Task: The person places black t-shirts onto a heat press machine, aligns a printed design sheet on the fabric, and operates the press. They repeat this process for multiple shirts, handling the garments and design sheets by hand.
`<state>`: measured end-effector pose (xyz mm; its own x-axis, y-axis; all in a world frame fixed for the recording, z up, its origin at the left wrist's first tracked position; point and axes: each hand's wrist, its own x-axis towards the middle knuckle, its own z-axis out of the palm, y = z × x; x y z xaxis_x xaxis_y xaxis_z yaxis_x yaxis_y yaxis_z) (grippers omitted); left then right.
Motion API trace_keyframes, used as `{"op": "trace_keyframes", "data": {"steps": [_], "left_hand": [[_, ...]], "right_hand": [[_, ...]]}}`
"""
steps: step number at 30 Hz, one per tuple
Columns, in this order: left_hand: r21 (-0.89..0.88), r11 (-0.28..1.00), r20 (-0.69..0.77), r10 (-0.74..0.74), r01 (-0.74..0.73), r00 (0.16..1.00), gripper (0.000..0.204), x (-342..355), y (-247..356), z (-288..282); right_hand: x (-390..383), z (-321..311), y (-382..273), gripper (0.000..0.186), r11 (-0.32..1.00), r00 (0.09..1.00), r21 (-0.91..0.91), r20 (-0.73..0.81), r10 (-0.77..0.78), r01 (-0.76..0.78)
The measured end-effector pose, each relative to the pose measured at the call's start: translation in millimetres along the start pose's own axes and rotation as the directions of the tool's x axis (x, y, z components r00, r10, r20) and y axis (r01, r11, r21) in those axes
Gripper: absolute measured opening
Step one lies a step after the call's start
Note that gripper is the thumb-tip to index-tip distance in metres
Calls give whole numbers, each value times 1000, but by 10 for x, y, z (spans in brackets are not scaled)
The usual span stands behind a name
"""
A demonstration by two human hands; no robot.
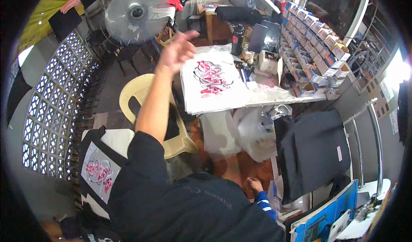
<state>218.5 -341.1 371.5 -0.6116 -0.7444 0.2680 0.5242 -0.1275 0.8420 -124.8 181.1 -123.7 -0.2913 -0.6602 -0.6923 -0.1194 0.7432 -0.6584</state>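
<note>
On the head view, upper centre: left hand (178, 49), raised on an outstretched bare forearm, fingers spread loosely apart, blurred, holding nothing; it hangs just left of a stack of white printed sheets (214, 81) bearing a red-and-black graphic, which lies on the tabletop (279, 98). Whether the fingertips touch the sheet edge cannot be told. Lower centre: right hand (255, 185), low beside the dark-clothed torso, fingers curled together, a blue-and-white striped cuff at the wrist; what it grips, if anything, cannot be told. Right of the sheets: black bottle (237, 39), small white box, rows of small cartons (315, 36) stacked along the tabletop's far side. Below the tabletop: plastic bags (253, 132). Right centre: black garment (315, 149) laid flat over a platen, beside metal rails. Left of the forearm: pale yellow plastic chair (143, 96). Upper left: standing fan (137, 12). Lower left: black garment with a grey printed panel (99, 171) carrying the same red graphic. Far left: lattice block wall (56, 109).
</note>
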Motion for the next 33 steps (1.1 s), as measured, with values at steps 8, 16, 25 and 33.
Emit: {"op": "trace_keyframes", "data": {"steps": [8, 16, 25, 33], "left_hand": [[952, 145, -51, -793, 270, 607, 50, -2017, -3933, -289], [686, -250, -199, -968, 683, -154, 76, -3068, -4050, -72], [831, -239, -380, -904, 503, 197, 68, -3794, -4107, -257], [630, 8, -291, -925, 777, 245, 81, -3975, -4090, 385]], "right_hand": [[-466, 480, -784, 54, 948, 994, -303, 73, -81, 100], [-226, -120, 53, 64, 942, 954, -271, 273, -123, 199], [-696, -51, -884, 49, 926, 941, -248, 254, -223, 286], [-1125, -199, -2023, 41, 817, 807, -83, 242, -539, 571]]}}
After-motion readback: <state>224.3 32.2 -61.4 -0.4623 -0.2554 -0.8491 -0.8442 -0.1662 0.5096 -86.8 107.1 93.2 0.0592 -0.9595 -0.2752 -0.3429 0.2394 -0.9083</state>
